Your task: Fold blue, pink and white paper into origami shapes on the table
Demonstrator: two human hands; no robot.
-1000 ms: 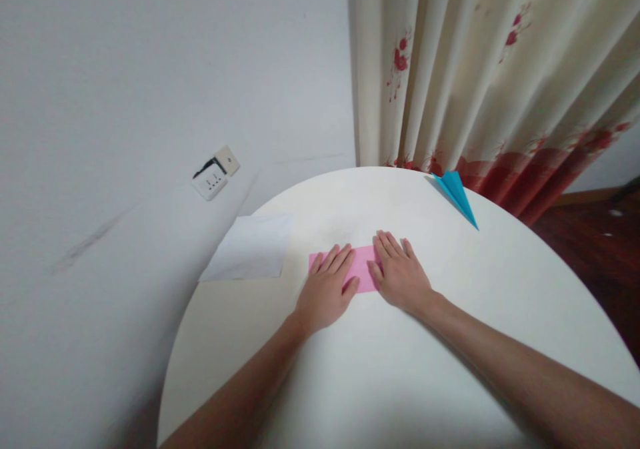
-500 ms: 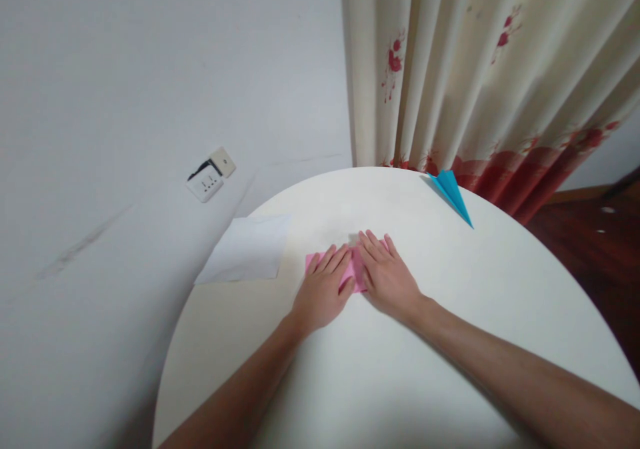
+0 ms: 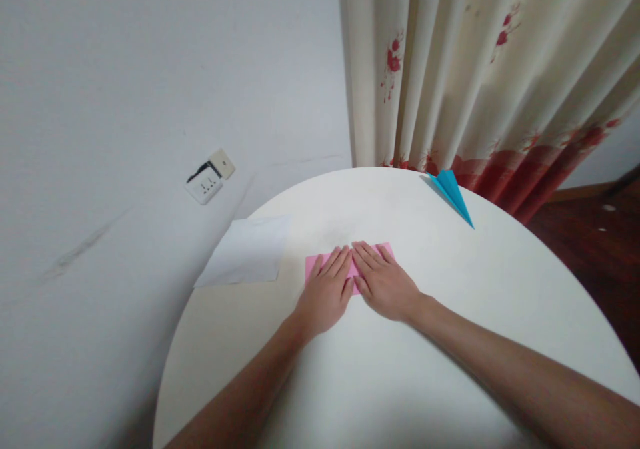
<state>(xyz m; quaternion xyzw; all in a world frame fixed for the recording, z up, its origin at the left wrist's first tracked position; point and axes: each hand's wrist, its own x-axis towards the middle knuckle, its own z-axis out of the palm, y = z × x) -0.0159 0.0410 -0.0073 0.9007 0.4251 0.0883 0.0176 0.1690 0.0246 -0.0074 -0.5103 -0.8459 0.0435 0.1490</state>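
Observation:
A pink sheet of paper (image 3: 312, 264), seemingly folded into a narrow strip, lies flat on the white round table. My left hand (image 3: 325, 292) rests palm down on its left part, fingers stretched out. On its right part my right hand (image 3: 384, 279) lies flat too, fingers extended. The fingertips of both hands come close together near the paper's far edge. Most of the paper's middle is hidden under the hands; its left end and a bit of the far right corner show.
A white sheet of paper (image 3: 247, 250) lies on the left of the table (image 3: 370, 382), reaching its edge. A blue paper plane (image 3: 453, 195) sits by the far right rim. Behind are a wall socket (image 3: 204, 186) and a long patterned curtain (image 3: 450, 69).
My right hand has slid slightly left and nearer to me over the pink paper, towards the left hand. The left hand has hardly moved.

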